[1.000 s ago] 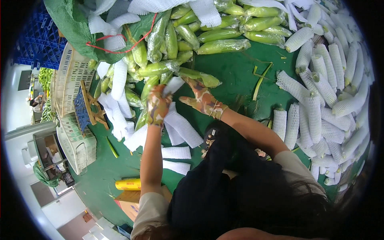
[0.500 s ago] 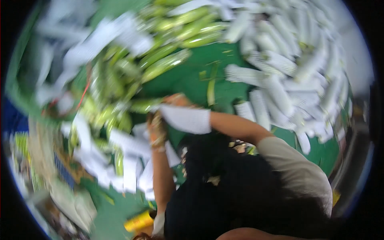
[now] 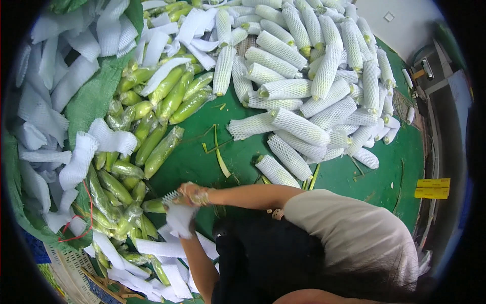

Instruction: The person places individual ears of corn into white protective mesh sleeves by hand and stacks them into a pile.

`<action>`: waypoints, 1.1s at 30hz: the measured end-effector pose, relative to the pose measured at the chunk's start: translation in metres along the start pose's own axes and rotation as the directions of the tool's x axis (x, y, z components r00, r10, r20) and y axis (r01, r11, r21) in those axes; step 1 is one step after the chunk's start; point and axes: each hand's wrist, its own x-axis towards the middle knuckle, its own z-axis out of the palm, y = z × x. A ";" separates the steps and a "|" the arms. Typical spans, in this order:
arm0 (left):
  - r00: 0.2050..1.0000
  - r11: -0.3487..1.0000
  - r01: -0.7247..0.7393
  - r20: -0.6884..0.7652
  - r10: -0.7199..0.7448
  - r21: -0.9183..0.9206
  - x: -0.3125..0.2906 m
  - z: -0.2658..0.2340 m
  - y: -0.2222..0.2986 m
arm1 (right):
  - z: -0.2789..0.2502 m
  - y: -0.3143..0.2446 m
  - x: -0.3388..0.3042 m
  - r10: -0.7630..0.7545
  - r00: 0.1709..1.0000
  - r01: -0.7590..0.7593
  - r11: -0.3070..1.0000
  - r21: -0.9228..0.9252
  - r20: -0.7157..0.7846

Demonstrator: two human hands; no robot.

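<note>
A white foam net sleeve [image 3: 178,219] sits around the end of a long green vegetable [image 3: 153,205], whose other end sticks out to the left. My right hand [image 3: 193,194] is closed on the sleeve's upper edge, where the mesh is spread. Just below, the sleeve covers most of my left hand [image 3: 189,228], so its fingers are hidden. Left of both hands lies a heap of long green vegetables in clear wrap [image 3: 162,152]. Flat white foam sleeves [image 3: 162,248] lie beside my left forearm.
Many vegetables in white foam nets [image 3: 298,126] are piled at the far right on the green surface [image 3: 374,192]. A green sack [image 3: 83,96] of loose foam sleeves stands at the left, with a red string [image 3: 91,207] by it. Yellow labels [image 3: 432,188] are at the right edge.
My hands have moved down and left in the view, together with the foam sleeve. The sleeve, stretched out along my right wrist before, is now bunched over my left hand. The view has shifted and sharpened.
</note>
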 end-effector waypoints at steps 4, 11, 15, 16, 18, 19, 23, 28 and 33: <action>0.975 0.982 0.047 0.221 -0.005 -0.185 -0.048 -0.046 0.044 | -0.014 -0.065 -0.087 -0.768 0.608 -0.346 -0.031 -0.938 -0.199; 0.891 0.910 0.252 0.445 -0.086 -0.328 -0.075 -0.026 0.071 | -0.069 -0.056 -0.039 0.409 0.903 -0.254 0.751 0.609 -0.128; 0.943 0.967 -0.146 0.323 0.073 0.207 -0.042 -0.037 0.033 | -0.037 -0.029 -0.025 0.259 0.950 -0.270 0.407 0.872 0.173; 0.969 0.994 0.066 0.242 -0.043 -0.086 -0.042 -0.048 0.005 | -0.015 -0.014 -0.028 -0.031 0.993 0.078 0.895 0.439 -0.113; 0.971 0.918 0.205 0.189 -0.147 -0.341 -0.040 -0.031 -0.018 | 0.033 0.058 -0.024 -0.248 0.944 0.268 0.961 0.066 -0.217; 0.980 0.944 0.181 0.128 -0.151 -0.276 -0.047 -0.028 -0.027 | 0.047 0.071 -0.030 -0.142 0.987 0.158 0.896 0.415 -0.069; 0.985 0.779 0.132 -0.004 -0.170 -0.613 -0.055 -0.022 -0.047 | 0.065 0.076 -0.064 -0.047 0.997 -0.010 0.731 0.682 0.064; 0.943 0.951 -0.306 0.149 0.297 0.048 -0.088 0.056 0.132 | -0.070 0.101 -0.117 -0.117 0.993 0.109 0.963 -0.248 -0.018; 0.974 0.912 0.026 0.215 0.069 -0.409 -0.087 -0.026 0.079 | -0.191 0.022 -0.114 0.116 0.988 0.115 -0.134 0.984 -0.099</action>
